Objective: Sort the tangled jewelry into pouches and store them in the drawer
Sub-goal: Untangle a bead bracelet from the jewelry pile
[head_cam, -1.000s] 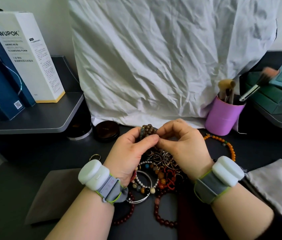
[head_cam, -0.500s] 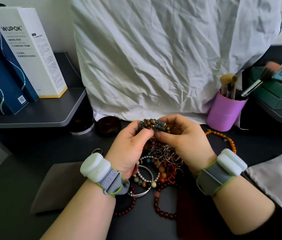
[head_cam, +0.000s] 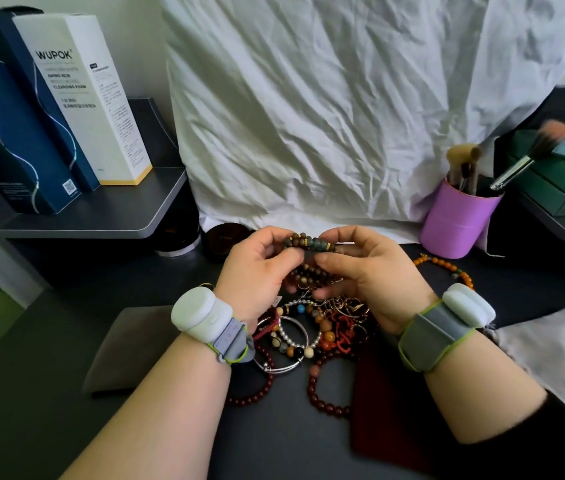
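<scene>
My left hand (head_cam: 257, 271) and right hand (head_cam: 360, 271) pinch the beaded bracelet (head_cam: 309, 242); I lift slowly, teasing it free of the jewelry pile (head_cam: 322, 327).

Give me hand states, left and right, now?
Left hand: fingers pinching the brown bead bracelet.
Right hand: fingers pinching the same bracelet's other end.

On each of my wrists I wear a grey fabric band with a thin lime-green edge, and on it sits a rounded white plastic unit. The band on my left wrist (head_cam: 229, 336) shows small reddish marks. My right wrist band (head_cam: 430, 336) is plain. Behind it begins a black sleeve (head_cam: 551, 434); my left forearm is bare.
</scene>
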Demonstrator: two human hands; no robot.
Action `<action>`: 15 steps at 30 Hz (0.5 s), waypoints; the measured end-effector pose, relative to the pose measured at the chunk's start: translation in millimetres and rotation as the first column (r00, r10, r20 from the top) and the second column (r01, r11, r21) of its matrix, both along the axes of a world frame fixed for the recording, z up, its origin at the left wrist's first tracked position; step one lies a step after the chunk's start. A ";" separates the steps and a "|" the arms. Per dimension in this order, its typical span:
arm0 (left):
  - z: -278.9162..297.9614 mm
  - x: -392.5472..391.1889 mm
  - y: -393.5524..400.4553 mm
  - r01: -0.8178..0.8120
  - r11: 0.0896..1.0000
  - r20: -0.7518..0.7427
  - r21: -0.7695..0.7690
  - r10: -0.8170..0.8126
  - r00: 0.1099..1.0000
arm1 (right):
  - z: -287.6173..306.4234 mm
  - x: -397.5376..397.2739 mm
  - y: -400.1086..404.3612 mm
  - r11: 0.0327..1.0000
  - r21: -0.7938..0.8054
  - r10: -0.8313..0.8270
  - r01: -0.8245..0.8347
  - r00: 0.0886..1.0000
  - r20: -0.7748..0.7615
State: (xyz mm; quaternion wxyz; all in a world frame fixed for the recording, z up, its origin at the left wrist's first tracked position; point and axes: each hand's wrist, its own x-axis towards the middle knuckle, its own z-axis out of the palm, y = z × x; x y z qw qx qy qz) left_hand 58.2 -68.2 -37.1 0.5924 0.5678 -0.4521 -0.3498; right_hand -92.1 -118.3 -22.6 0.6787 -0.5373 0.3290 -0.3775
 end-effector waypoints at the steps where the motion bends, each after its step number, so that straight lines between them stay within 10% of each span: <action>1: 0.5 0.3 0.3 -0.005 1.000 -0.009 0.005 0.005 1.000 | -0.3 -0.3 -0.6 1.000 0.020 0.004 -0.004 1.000 0.012; 15: 20.3 -6.5 24.8 0.026 0.996 -0.145 0.088 -0.013 0.989 | 28.0 -5.1 8.1 1.000 0.010 0.018 -0.018 0.999 -0.029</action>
